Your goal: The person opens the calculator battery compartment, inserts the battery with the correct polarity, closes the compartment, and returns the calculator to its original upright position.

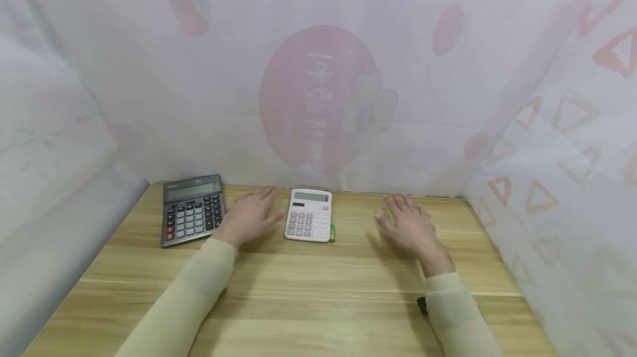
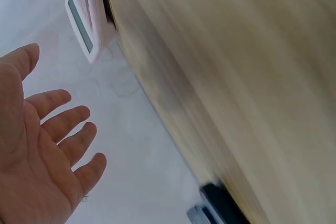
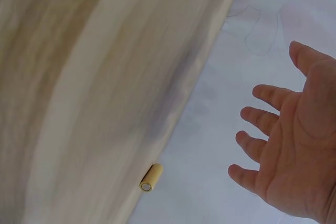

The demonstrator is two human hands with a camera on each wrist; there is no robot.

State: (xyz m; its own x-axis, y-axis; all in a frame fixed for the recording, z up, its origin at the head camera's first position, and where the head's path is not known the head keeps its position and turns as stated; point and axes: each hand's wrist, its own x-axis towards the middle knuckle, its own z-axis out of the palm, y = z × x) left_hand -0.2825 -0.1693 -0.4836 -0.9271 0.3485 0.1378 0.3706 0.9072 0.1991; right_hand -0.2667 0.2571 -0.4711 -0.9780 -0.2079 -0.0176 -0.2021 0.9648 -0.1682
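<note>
My left hand [image 1: 249,218] is over the table between two calculators, its fingers spread and holding nothing. A dark grey calculator [image 1: 195,210] lies just left of it, its lower right part overlapped by the hand. To its right is a pale pink calculator [image 1: 308,216] with a green battery [image 1: 332,233] along its right edge. My right hand [image 1: 409,223] hovers further right, fingers loosely spread and nothing in them. The left wrist view shows the bare left palm [image 2: 31,166]. In the right wrist view a yellow cylinder [image 3: 151,178] with a metal end lies beyond the fingers.
The wooden table [image 1: 318,302] backs onto a pale curtain [image 1: 224,86] with a pink printed circle. More printed cloth [image 1: 562,180] hangs along the right side. A small black object [image 1: 422,305] shows beside the right sleeve, partly hidden by it.
</note>
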